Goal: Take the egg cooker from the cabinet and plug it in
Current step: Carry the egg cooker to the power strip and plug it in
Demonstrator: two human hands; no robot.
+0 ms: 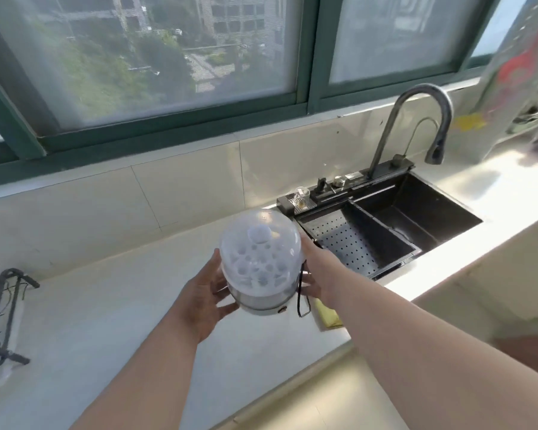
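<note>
Two bare forearms reaching forward over the pale countertop [106, 321]. Left hand [204, 301] cupped on the left side of the egg cooker [261, 262], fingers curled round its base. Right hand [316, 274] wrapped round the far right side, fingertips hidden. Held above the counter, just left of the black sink [432, 212]: clear domed lid, white holed egg tray inside, metallic base, black cord [300, 293] dangling in a loop on the right.
</note>
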